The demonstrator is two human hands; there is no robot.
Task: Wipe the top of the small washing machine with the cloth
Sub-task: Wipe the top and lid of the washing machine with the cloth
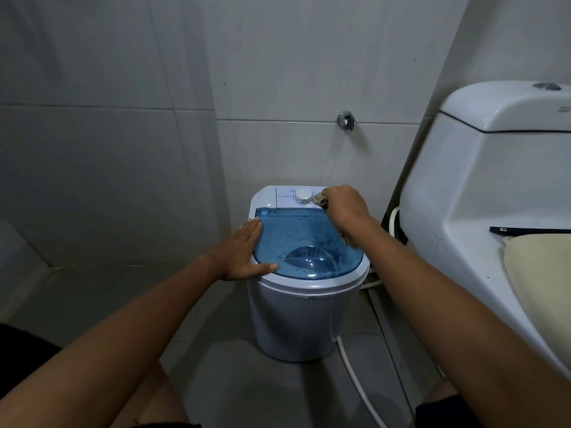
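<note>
- Head view: the right hand (344, 208) is gripping the cloth (319, 199) against the white control panel, just beside the dial (303, 196), at the back of the small washing machine (304, 273).
- The left hand (244, 251) is lying flat with fingers spread, steadying the left rim.
- The blue lid (296, 233) is looking speckled, so most wiping seems to be remaining.
- The toilet (482, 186) is crowding the right side, and a hose (355, 372) is trailing across the floor.

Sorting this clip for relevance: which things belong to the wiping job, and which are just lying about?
Job: washing machine, blue lid, cloth in right hand, left hand steadying the lid.
Lying about: toilet, wall tap, white hose.
</note>
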